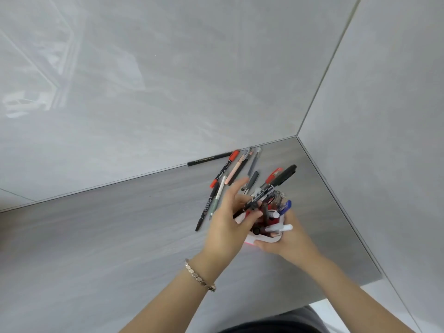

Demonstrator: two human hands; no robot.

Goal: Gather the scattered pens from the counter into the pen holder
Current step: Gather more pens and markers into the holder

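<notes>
A red and white pen holder (266, 240) stands on the grey counter (120, 224), with several pens sticking out of it. My right hand (286, 243) grips the holder from its near right side. My left hand (228, 219) holds a black marker (271, 188) that slants over the holder's mouth, cap end up and to the right. Several loose pens (230, 174) lie fanned on the counter behind the holder. A black pencil (209, 159) lies along the foot of the back wall.
Grey tiled walls meet in a corner (297, 136) just behind the pens. The right wall runs close beside the holder. The counter's front edge (336, 292) is near my right forearm. My left wrist wears a metal bracelet (200, 276).
</notes>
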